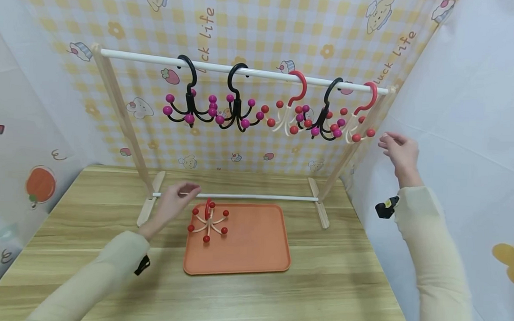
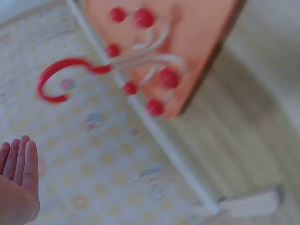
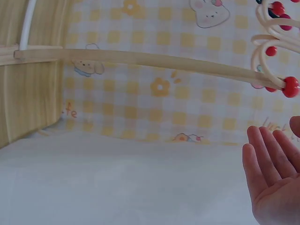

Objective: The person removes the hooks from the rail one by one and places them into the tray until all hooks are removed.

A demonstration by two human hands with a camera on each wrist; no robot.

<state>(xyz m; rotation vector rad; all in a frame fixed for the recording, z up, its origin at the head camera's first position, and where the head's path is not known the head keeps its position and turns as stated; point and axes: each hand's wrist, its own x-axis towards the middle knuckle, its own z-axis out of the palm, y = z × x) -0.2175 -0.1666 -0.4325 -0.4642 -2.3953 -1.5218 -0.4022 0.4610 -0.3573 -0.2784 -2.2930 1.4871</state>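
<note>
Hovering just to the left of a red-hooked hanger (image 1: pixel 209 221), the left hand (image 1: pixel 175 200) is holding nothing, its fingers reaching out fairly straight. That hanger is resting on an orange tray (image 1: pixel 254 245), close to the hand's right and slightly nearer the person, its hook standing up and its cream arms spreading out to red balls. In the left wrist view, blurred by motion, a gap is showing between hook and fingers.

Up and well to the right, the right hand (image 1: pixel 402 154) is also holding nothing, its fingers extending loosely. Just to its left, apart from the fingertips, an end hanger (image 1: pixel 361 109) with a red hook and cream arms is hanging from a white upper rod (image 1: pixel 260 74). Farther left of this hand, three black hangers (image 1: pixel 237 105) with magenta balls and a middle hanger (image 1: pixel 291 102) in red and cream are sharing the rod.

Behind the left hand, a white lower rod (image 1: pixel 255 197) is running rightward between the rack's feet. Below both hands, a wood-grain table (image 1: pixel 329 286) is spreading out; beyond them, a yellow-checked cloth (image 1: pixel 240 150) is forming the backdrop.
</note>
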